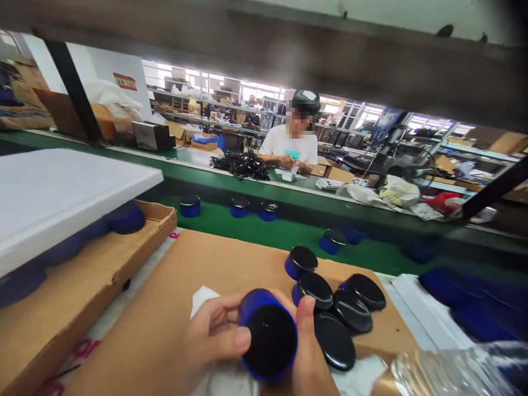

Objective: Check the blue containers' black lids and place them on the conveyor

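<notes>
Between my two hands is a short, round blue case with a glossy black face, its black side tilted up toward me. My left hand grips its left side, thumb on the edge of the face. Around the right side wraps my right hand, thumb raised along the rim; its other fingers are mostly hidden behind. Just right of my hands, several similar black-topped blue cases lie close together on brown cardboard. A scrap of white cloth or paper shows behind my left hand.
More round cases stand spaced along a green conveyor belt. At left, a white foam sheet covers blue cases in a cardboard tray. A clear plastic bottle lies at lower right. Across the belt, a person works beside black cables.
</notes>
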